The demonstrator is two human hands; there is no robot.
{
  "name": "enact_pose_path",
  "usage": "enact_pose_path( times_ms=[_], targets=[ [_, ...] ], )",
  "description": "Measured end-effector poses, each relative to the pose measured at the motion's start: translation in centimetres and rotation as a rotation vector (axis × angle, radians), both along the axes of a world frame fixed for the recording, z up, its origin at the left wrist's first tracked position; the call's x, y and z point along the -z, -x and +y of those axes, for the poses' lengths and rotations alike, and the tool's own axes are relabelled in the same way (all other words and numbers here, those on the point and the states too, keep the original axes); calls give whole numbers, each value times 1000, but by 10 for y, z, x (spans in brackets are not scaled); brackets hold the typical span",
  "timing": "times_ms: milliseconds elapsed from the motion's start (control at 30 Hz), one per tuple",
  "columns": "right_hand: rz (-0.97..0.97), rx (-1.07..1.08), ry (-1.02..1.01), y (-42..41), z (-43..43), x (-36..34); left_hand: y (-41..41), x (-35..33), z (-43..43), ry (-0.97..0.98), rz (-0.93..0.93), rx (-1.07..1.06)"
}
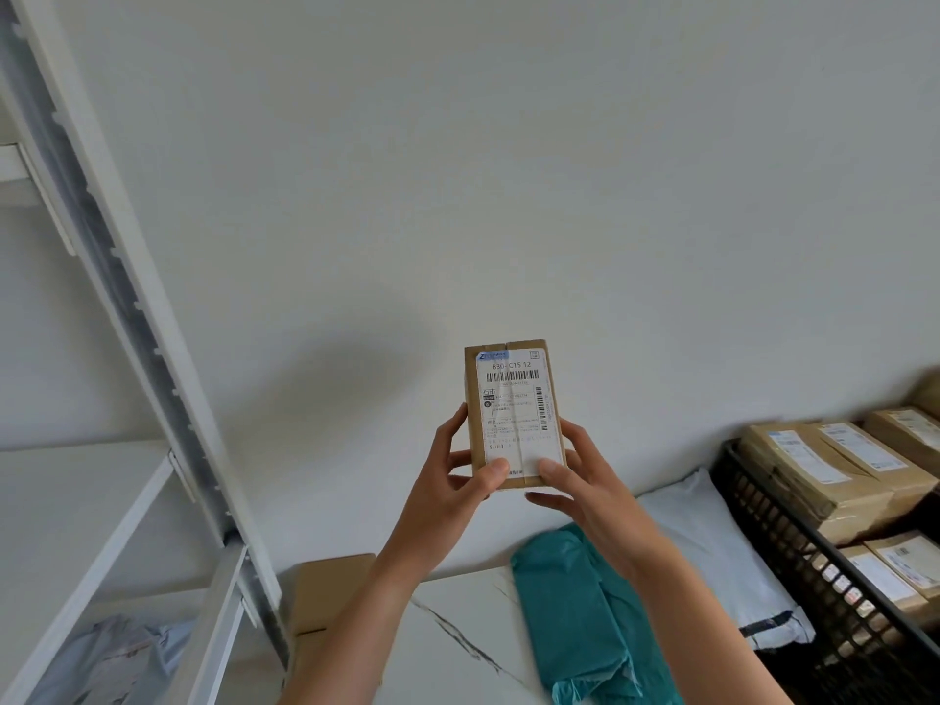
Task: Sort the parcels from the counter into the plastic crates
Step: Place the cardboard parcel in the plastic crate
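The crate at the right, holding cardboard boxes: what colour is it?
The crate is black, with slotted walls; the head view shows it.

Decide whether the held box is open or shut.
Shut: the box flaps meet flush at the top, and the label spans the seam.

Parcel sorting or mail room, small scale. Plain white wall; white slotted metal shelving at left. Marble-look counter carries a teal poly mailer and a white poly mailer near its right edge. Black plastic crate just beside, packed with taped cardboard boxes, each bearing a printed shipping label. Small carton raised in front shows a barcoded courier label.
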State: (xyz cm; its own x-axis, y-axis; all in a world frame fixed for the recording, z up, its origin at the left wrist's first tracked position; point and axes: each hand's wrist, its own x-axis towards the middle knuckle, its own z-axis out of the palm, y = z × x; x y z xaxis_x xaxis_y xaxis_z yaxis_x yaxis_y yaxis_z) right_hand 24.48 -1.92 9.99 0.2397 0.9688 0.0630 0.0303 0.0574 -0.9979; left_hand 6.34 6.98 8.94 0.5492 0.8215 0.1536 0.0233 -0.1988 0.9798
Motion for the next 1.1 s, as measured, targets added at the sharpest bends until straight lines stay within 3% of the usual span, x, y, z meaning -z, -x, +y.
enact_pose_path(
  times_ms=[233, 433, 600, 767, 1100],
  targets=[
    [295, 230, 14, 49, -2, 32, -8, 20, -25, 184, -82, -80],
    [433, 474, 116, 60, -36, 75, -14, 71, -56, 421, -86, -1],
    [427, 584, 225, 40, -90, 100, -18, 101, -55, 489, -23, 20],
    [392, 692, 236, 17, -152, 106, -43, 99, -72, 477, 103, 260],
    [271, 880, 166, -70, -292, 83, -145, 87, -173, 540, 238, 545]
  ],
)
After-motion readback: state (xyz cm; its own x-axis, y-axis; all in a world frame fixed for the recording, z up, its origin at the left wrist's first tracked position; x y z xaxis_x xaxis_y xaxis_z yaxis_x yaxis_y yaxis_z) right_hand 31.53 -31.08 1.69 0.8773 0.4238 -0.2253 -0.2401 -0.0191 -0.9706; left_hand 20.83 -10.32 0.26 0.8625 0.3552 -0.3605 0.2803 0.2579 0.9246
